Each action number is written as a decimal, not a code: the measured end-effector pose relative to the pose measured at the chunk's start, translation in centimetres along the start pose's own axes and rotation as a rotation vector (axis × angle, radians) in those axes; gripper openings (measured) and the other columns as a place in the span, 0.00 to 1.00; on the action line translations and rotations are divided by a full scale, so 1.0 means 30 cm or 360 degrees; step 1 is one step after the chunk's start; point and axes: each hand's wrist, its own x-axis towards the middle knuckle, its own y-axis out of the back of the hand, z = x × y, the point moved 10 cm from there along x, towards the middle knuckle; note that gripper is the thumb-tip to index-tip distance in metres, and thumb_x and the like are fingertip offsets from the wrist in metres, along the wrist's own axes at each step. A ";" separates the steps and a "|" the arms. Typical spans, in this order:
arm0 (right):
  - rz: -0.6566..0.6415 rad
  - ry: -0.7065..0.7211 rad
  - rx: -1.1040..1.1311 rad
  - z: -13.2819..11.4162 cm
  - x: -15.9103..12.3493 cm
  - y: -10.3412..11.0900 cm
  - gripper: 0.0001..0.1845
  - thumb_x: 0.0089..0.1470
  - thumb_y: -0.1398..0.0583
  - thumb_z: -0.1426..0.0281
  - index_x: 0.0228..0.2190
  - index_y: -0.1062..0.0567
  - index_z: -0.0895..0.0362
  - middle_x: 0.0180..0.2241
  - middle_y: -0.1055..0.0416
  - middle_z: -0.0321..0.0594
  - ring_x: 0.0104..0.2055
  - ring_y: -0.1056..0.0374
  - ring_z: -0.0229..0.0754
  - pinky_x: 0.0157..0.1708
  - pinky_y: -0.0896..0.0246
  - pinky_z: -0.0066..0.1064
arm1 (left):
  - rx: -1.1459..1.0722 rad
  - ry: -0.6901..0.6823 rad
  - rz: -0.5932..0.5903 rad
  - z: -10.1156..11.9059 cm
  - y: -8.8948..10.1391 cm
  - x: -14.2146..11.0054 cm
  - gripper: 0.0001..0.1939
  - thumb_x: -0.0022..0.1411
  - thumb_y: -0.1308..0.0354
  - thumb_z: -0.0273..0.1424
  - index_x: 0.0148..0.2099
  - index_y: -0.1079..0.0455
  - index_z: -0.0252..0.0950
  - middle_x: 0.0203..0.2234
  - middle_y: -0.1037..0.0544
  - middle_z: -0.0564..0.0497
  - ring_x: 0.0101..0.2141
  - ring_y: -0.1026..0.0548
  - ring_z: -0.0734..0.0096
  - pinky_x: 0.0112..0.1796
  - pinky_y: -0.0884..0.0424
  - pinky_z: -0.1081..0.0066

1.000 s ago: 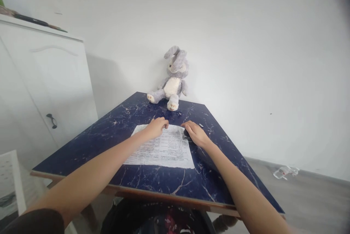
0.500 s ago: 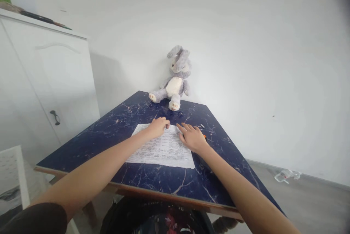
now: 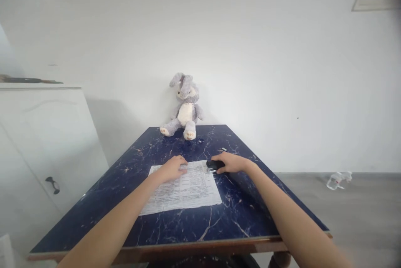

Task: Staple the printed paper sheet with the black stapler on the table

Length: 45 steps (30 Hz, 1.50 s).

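Note:
A printed sheet of paper (image 3: 184,188) lies on the dark blue marble-patterned table (image 3: 163,218). My left hand (image 3: 171,169) rests on the sheet's far edge with its fingers curled down onto the paper. At the sheet's far right corner my right hand (image 3: 231,162) is closed round a small black stapler (image 3: 214,164), whose front end pokes out over the paper.
A grey and white plush rabbit (image 3: 184,107) sits at the table's far edge against the white wall. A tiny pale object (image 3: 223,149) lies beyond the right hand. A white cabinet (image 3: 37,134) stands at left. A crumpled clear plastic bottle (image 3: 338,179) lies on the grey floor at right.
The head has tilted up and turned. My right hand, flat on the paper half a second ago, has shifted right and now grips the black stapler. The left hand stays on the sheet.

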 end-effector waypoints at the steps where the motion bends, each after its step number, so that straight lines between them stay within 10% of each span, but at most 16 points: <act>1: 0.0015 -0.0075 -0.0046 0.033 -0.014 0.017 0.13 0.48 0.33 0.67 0.38 0.21 0.53 0.33 0.22 0.38 0.34 0.28 0.46 0.35 0.38 0.32 | 0.0000 0.0011 -0.0052 0.000 -0.005 -0.003 0.25 0.63 0.40 0.43 0.59 0.27 0.39 0.58 0.30 0.42 0.57 0.32 0.52 0.57 0.38 0.60; 8: 0.0685 -0.0750 -0.0273 0.169 -0.101 0.208 0.11 0.53 0.36 0.66 0.37 0.23 0.57 0.33 0.23 0.46 0.31 0.30 0.47 0.31 0.43 0.33 | 0.0041 0.0055 -0.0113 0.014 -0.020 -0.019 0.31 0.63 0.40 0.47 0.65 0.33 0.45 0.59 0.32 0.44 0.58 0.35 0.51 0.57 0.39 0.59; 14: 0.0493 -0.0380 -0.0030 -0.079 0.096 -0.002 0.09 0.50 0.35 0.65 0.33 0.24 0.56 0.30 0.23 0.40 0.30 0.31 0.42 0.29 0.48 0.28 | -0.0011 -0.0045 -0.0009 0.014 -0.032 -0.007 0.22 0.69 0.52 0.28 0.62 0.31 0.46 0.56 0.31 0.45 0.52 0.32 0.57 0.55 0.38 0.61; 19: 0.0447 -0.0305 0.0066 -0.132 0.145 -0.088 0.09 0.49 0.34 0.64 0.32 0.24 0.55 0.28 0.24 0.35 0.29 0.33 0.39 0.30 0.49 0.27 | 0.0038 0.0309 0.0411 -0.082 0.060 0.000 0.29 0.59 0.54 0.14 0.61 0.34 0.35 0.52 0.33 0.40 0.48 0.30 0.61 0.52 0.35 0.64; 27: 0.0514 -0.0563 0.0118 0.047 -0.013 -0.033 0.08 0.49 0.35 0.65 0.32 0.23 0.55 0.30 0.24 0.36 0.31 0.32 0.42 0.31 0.46 0.29 | -0.0047 0.0454 0.0667 -0.126 0.097 -0.022 0.24 0.55 0.53 0.11 0.49 0.30 0.35 0.44 0.33 0.44 0.44 0.30 0.64 0.49 0.35 0.66; 35: 0.0975 -0.0768 0.0782 0.331 -0.326 -0.009 0.35 0.63 0.53 0.43 0.40 0.21 0.57 0.40 0.22 0.47 0.41 0.27 0.51 0.45 0.33 0.41 | -0.0186 0.0431 0.0668 -0.122 0.077 -0.009 0.20 0.60 0.55 0.14 0.47 0.30 0.37 0.42 0.34 0.46 0.38 0.29 0.66 0.45 0.34 0.67; 45: 0.0710 -0.0386 0.0462 0.350 -0.212 -0.062 0.38 0.54 0.49 0.39 0.61 0.31 0.39 0.65 0.37 0.43 0.66 0.42 0.60 0.64 0.44 0.52 | -0.0519 0.0556 0.0924 -0.245 0.136 -0.031 0.20 0.57 0.54 0.13 0.40 0.26 0.35 0.39 0.32 0.47 0.35 0.29 0.71 0.43 0.32 0.69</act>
